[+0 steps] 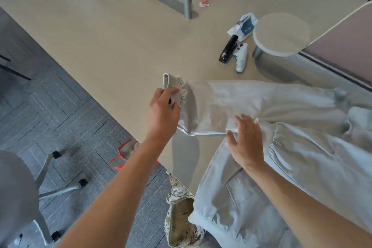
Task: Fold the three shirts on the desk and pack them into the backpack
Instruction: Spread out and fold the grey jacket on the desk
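A white long-sleeved shirt (291, 147) lies spread over the right part of the beige desk (100, 32), its hem hanging past the near edge. One sleeve (217, 104) stretches left across the desk. My left hand (163, 110) grips the gathered cuff (175, 86) at the sleeve's end. My right hand (245, 139) lies flat, fingers apart, on the sleeve where it meets the shirt body. A camouflage-patterned backpack (181, 217) sits below the desk edge, partly hidden by the shirt. I cannot make out separate other shirts.
A black stapler (227, 49), a white controller (241, 57) and a tissue packet (243, 26) lie behind the sleeve. A round stand (281, 34) and a partition (342, 46) are at right. An office chair (18, 197) stands on the carpet at left, and a red-handled bag (124, 153) lies under the desk edge.
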Tool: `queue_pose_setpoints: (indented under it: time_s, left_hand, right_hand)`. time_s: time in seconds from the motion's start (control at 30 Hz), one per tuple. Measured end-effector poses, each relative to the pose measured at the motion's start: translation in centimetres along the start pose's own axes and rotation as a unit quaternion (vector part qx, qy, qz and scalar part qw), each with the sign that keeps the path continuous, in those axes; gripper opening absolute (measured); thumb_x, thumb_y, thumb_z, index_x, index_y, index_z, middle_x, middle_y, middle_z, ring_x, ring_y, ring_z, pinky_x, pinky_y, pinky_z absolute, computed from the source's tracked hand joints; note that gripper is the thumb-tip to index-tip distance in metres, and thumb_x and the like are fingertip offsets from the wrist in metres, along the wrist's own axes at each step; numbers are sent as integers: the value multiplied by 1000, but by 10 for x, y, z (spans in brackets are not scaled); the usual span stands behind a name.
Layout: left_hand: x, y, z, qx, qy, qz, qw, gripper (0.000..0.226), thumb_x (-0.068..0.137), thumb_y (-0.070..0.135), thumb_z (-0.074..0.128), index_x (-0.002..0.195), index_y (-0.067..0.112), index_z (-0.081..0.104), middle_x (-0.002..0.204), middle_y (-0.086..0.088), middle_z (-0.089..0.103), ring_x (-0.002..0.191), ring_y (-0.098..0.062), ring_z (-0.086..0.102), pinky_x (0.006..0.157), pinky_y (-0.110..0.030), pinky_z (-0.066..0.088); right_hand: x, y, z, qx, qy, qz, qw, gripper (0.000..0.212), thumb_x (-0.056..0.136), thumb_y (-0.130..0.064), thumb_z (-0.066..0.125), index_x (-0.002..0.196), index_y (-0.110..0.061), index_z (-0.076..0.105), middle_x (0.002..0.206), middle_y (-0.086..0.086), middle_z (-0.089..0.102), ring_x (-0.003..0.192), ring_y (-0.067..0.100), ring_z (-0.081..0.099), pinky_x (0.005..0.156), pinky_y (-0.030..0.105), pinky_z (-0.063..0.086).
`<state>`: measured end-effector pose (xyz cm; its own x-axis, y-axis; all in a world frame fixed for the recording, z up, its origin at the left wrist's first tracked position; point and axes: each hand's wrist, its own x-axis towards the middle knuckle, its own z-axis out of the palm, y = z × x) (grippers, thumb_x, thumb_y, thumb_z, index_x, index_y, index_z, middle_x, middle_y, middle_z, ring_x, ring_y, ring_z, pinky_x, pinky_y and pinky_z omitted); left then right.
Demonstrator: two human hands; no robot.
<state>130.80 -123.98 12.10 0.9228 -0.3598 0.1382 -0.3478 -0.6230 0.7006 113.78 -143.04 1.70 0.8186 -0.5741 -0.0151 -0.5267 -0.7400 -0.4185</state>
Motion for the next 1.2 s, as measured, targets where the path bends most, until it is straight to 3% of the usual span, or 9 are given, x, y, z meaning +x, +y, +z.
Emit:
queue_pose_setpoints:
  time_s: [0.1,0.2,0.37,0.53,0.7,0.87,0.97,1.03,1.2]
  left_hand:
    - [-14,59,22,-9,-20,44,999,42,84,-4,60,121,12,72,102,0,55,82,-16,53,73,-27,45]
    - [-38,119,54,12,-57,105,993,46,80,-7,61,120,12,72,103,-7,59,87,-29,59,71,-31,45]
    - [-90,201,111,29,-96,156,983,47,82,-7,57,122,14,72,102,-3,58,95,-24,56,75,-38,51]
    - [-143,280,170,25,-136,207,969,47,82,-8,57,121,13,71,106,-3,61,101,-27,57,80,-42,53]
    - [-210,346,234,28,-173,274,946,45,81,-9,59,120,10,71,108,-7,63,102,-30,59,82,-43,53]
    - [-287,360,305,85,-271,301,910,48,80,-5,61,124,12,70,111,-7,59,104,-32,56,90,-49,52]
    - [-323,345,333,162,-435,276,842,47,93,21,61,140,24,59,137,-7,52,129,-32,49,110,-46,38]
    - [-337,329,336,198,-483,284,804,49,98,33,58,147,29,53,148,-4,48,140,-28,41,116,-43,28]
    - [-332,297,316,160,-426,285,843,49,95,25,63,143,20,57,146,-6,52,139,-28,43,113,-44,36]
  right_hand:
    - [-39,46,-35,-1,-1,49,999,51,93,-31,59,138,-6,55,148,20,54,140,40,48,112,58,40]
    - [-76,91,-66,9,8,77,997,51,89,-26,68,135,-5,57,143,18,57,134,40,53,109,55,44]
    - [-132,151,-102,37,14,166,985,62,90,-39,54,142,-4,57,146,22,57,135,41,53,112,52,42]
    - [-184,207,-146,67,29,221,973,58,94,-19,68,147,-3,52,152,21,51,143,38,47,120,47,35]
    - [-232,266,-176,90,56,280,954,58,91,-18,70,145,-4,55,148,20,55,137,39,52,113,48,42]
    - [-272,317,-199,99,67,339,933,53,94,-20,66,143,-5,53,146,17,55,132,37,52,111,47,41]
    - [-295,340,-201,98,59,363,925,57,96,-23,64,148,-6,48,151,15,50,136,37,48,113,47,38]
    - [-305,347,-197,102,50,369,923,58,98,-24,63,150,-7,46,152,14,48,136,37,47,113,47,39]
    - [-299,340,-184,124,50,361,923,52,98,-20,62,146,-5,49,149,15,51,133,38,49,111,46,40]
